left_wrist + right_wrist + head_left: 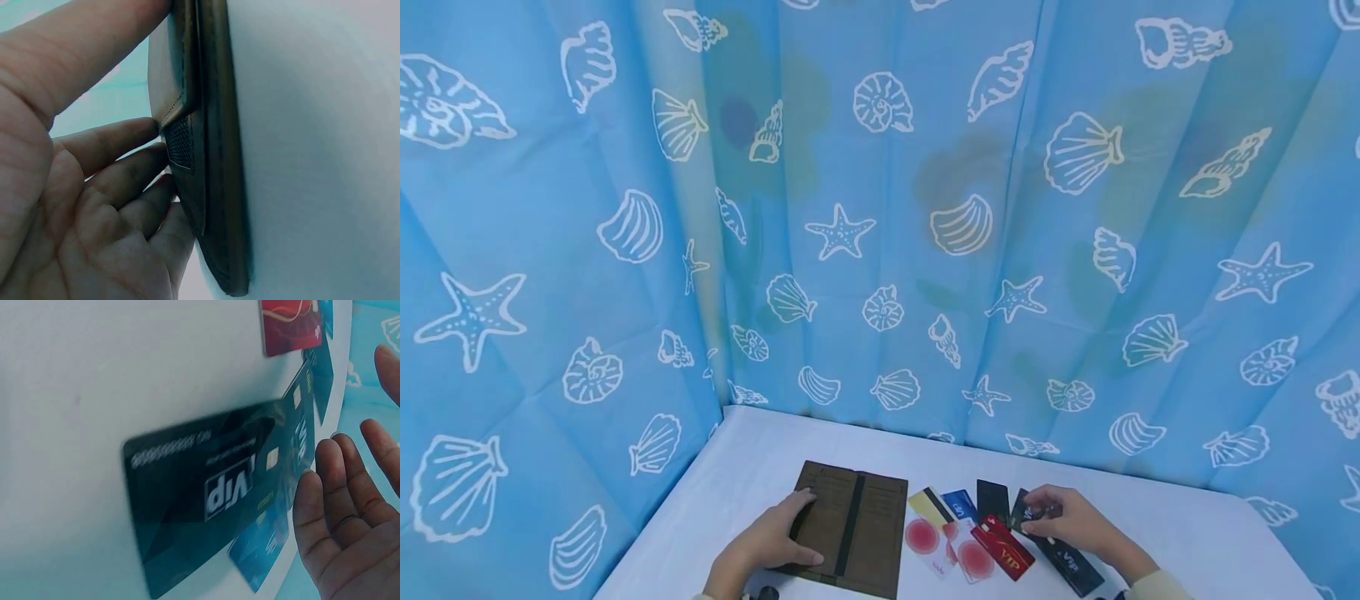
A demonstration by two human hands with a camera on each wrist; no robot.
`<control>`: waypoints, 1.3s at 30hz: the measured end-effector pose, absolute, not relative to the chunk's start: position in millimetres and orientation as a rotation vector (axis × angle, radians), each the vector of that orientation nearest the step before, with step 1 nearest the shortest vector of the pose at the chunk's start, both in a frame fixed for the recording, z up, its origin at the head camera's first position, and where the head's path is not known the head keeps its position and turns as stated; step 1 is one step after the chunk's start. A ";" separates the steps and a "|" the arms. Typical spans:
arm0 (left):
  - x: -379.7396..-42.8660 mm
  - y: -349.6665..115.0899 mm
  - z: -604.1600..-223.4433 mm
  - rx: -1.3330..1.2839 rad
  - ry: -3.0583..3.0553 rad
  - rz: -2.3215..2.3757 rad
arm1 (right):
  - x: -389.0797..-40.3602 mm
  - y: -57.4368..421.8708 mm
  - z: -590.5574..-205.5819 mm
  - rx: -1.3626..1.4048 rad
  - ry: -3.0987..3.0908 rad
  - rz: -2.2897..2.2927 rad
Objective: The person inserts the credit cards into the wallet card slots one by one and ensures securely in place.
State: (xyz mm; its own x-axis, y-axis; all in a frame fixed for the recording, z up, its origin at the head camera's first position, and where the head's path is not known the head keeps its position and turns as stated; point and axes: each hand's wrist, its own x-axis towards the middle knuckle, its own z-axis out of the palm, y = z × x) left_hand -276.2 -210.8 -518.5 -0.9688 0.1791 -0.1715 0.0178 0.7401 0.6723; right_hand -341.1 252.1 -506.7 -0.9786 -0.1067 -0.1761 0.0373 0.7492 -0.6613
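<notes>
An open brown wallet (876, 533) with a dark centre strap lies on the white table. My left hand (775, 533) rests at its left side, thumb over the wallet; in the left wrist view the loosely bent fingertips (159, 128) touch its edge. My right hand (1071, 521) hovers over a black card (1019, 508), fingers apart from one another. Close below it lies a black VIP card (1070, 565). In the right wrist view the right fingers (328, 462) are spread beside the overlapping black VIP cards (200, 500), with nothing held.
Left of the right hand lie a red VIP card (1002, 546), another black card (992, 502), a blue card (958, 504), a yellow card with a black stripe (928, 504) and white cards with red circles (936, 562). A blue shell-patterned curtain (880, 250) borders the table (760, 450).
</notes>
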 end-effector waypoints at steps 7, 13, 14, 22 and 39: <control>-276.4 -208.9 -515.0 0.128 2.750 1.017 | -341.4 259.9 -508.5 -0.050 2.776 -1.012; -278.1 -208.6 -516.3 0.098 2.750 0.972 | -340.7 269.3 -512.2 -0.025 2.769 -0.991; -278.0 -208.8 -516.4 0.099 2.748 0.977 | -340.2 270.8 -513.0 -0.022 2.767 -0.989; -276.6 -209.3 -512.2 0.115 2.782 0.979 | -334.4 277.4 -514.3 -0.047 2.785 -0.974; -273.3 -207.6 -520.6 0.136 2.758 1.000 | -320.8 298.8 -523.1 -0.005 2.849 -0.918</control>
